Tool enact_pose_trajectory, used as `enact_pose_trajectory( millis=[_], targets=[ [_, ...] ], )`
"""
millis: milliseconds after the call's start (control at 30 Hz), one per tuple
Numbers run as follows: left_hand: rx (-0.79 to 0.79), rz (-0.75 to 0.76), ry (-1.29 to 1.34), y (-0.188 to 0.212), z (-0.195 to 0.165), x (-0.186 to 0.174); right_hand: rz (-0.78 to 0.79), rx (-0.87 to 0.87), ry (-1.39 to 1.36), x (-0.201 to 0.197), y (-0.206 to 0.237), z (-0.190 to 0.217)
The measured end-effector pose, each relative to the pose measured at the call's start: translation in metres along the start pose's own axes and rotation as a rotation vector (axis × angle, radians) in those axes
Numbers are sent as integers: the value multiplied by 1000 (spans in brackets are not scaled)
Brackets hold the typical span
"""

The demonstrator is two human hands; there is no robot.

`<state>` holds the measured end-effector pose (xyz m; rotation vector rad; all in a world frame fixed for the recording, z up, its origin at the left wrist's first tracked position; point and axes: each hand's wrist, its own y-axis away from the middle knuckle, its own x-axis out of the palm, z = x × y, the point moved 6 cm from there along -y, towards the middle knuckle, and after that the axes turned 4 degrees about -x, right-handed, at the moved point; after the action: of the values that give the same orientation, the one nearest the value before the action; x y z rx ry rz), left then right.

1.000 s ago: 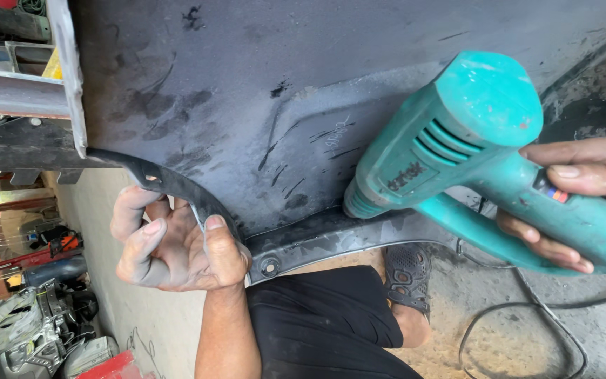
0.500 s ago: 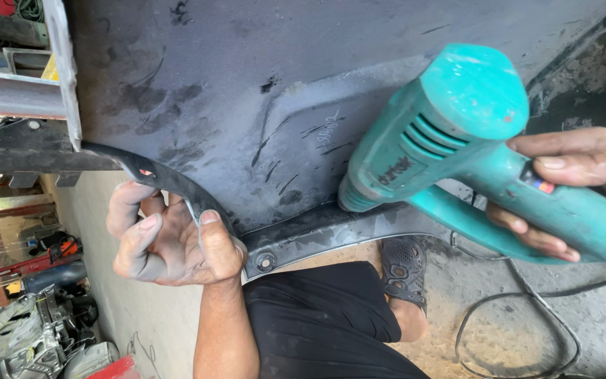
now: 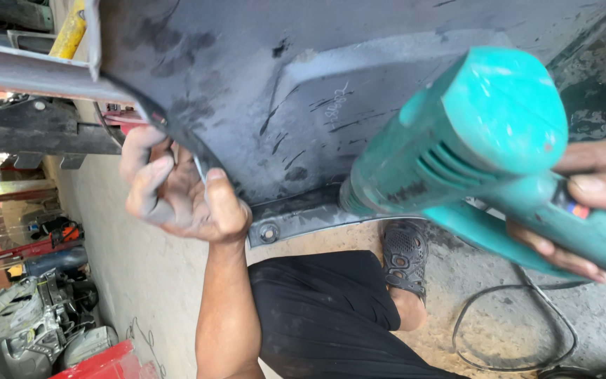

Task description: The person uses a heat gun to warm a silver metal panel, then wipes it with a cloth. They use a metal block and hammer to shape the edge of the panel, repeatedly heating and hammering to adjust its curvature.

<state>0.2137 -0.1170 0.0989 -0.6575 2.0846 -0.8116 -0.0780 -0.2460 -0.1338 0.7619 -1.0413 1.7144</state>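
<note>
Head view looks down on a dark grey plastic panel (image 3: 268, 77), scuffed and scratched, held up in front of the person. Its curved lower rim (image 3: 296, 214) runs from upper left to the middle, with a small bolt hole near the bottom of the arc.

The left hand (image 3: 177, 193) has its grip clenched on that rim at the panel's left side: the thumb lies over the near face, the fingers curl behind, and the edge sits between them. The right hand (image 3: 590, 210) has its grip wrapped around the handle of a teal heat gun (image 3: 471, 147), one finger along the handle near the switch. The gun's nozzle end points at the panel's lower middle, close to or touching the rim; the tip itself is hidden by the gun's body, so contact cannot be told.

Judging from this, the step in hand is warming the panel near its rim while the left hand braces or bends the edge. The next move seems to call for keeping the nozzle moving along the arc so no spot overheats, and for steady pressure from the left hand, with its fingers well apart from the hot stream.

Below are a black-clad knee (image 3: 317, 309), a sandalled foot (image 3: 405, 256), and a black cord (image 3: 513, 330) looping over the concrete floor (image 3: 156, 281). Machines and red parts stand at the floor's left edge.
</note>
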Motion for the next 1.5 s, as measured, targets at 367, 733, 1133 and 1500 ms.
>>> enact_pose_trajectory(
  millis=[367, 733, 1133, 1500],
  targets=[
    [-56, 33, 94, 0, 19, 0, -143, 63, 160, 21, 29, -27],
    [-98, 8, 109, -2, 22, -3, -257, 12, 149, 26, 32, -32],
    [-89, 30, 89, -11, 27, 2, -199, 62, 208, 31, 29, -24],
    [-90, 39, 102, -16, 33, -1, -161, 57, 189, 23, 25, -22]
  ],
)
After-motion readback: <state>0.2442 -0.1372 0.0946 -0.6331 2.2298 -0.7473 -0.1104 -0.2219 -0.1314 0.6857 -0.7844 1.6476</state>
